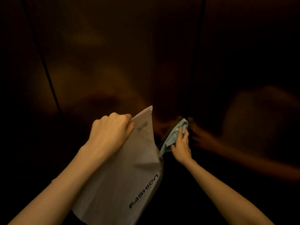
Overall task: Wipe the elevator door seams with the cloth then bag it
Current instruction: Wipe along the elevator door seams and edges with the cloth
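My left hand grips the top edge of a white bag printed with "FASHION", which hangs in front of me. My right hand holds a light blue cloth bunched under its fingers, pressed against the dark vertical door seam low on the right. The cloth's scalloped edge hangs down beside the bag. A second seam runs down the left side of the dim bronze elevator door.
The metal door surface fills the view and mirrors my arms as blurred reflections at the right. The lower part of the scene is very dark, and the floor cannot be made out.
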